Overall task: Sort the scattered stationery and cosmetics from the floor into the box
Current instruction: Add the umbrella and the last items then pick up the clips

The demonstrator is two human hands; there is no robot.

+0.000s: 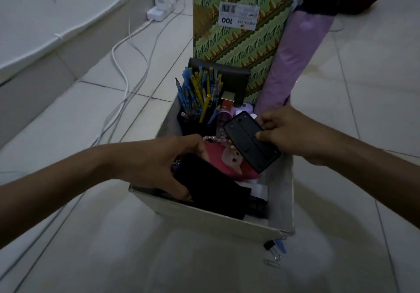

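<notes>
The pale cardboard box [227,221] sits on the glossy tiled floor [113,247], straight-walled and already crowded. Over its middle the right hand [293,133] pinches a flat black rectangular case [252,141], matte plastic with rounded corners, thumb and fingers clamped on its right edge, the case tilted above the contents. At the near left corner the left hand [159,163] has its grip closed on a soft black pouch [211,188], fabric-like and floppy, draped against the box's front wall. Between the two lies something pink and flat [218,161] with a string of small pink beads [212,138] beside it. Further back stands a dark cup of slim pencils [200,95], blue and yellow, points and ends fanned upward. Behind that, a green batik-patterned book [238,31] stands upright with a white barcode label, and a lilac folded umbrella [293,65] leans at its right. On the floor just by the box's near right corner lie a black binder clip [269,245] and a wire paper clip [271,263]. White cables [122,65] trail along the left.
</notes>
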